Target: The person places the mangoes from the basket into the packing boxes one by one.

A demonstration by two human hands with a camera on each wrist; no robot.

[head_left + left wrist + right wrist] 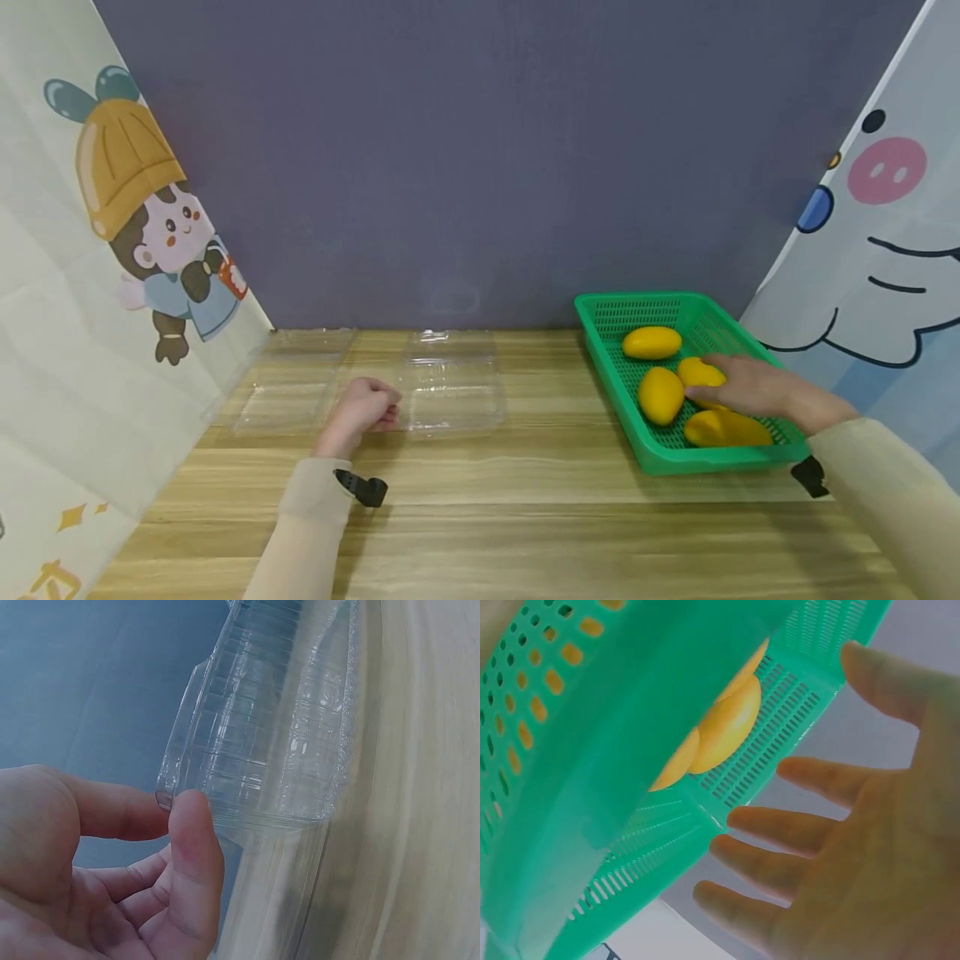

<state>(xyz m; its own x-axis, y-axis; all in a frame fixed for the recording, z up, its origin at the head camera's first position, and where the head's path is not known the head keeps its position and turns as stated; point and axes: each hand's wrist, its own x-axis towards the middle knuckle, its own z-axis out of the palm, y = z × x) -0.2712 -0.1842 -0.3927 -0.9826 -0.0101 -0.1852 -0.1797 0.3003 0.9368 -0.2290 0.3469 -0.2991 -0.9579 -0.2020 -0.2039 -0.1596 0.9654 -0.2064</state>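
Observation:
A clear plastic container (457,400) stands on the wooden table left of the middle. My left hand (363,408) is at its left side, and in the left wrist view thumb and forefinger pinch the rim of the clear container (255,750). On the right, a green basket (618,408) holds several yellow mangoes (661,396). My right hand (750,385) is over the basket, above one mango (701,372) that it partly hides. In the right wrist view the right hand (855,832) has its fingers spread and nearly straight, with nothing held.
Another clear plastic container (288,404) lies further left, near the white printed panel (150,417). A dark grey panel (450,167) rises behind the table. Another printed panel (885,275) stands to the right of the basket. Bare wood (540,517) shows in front.

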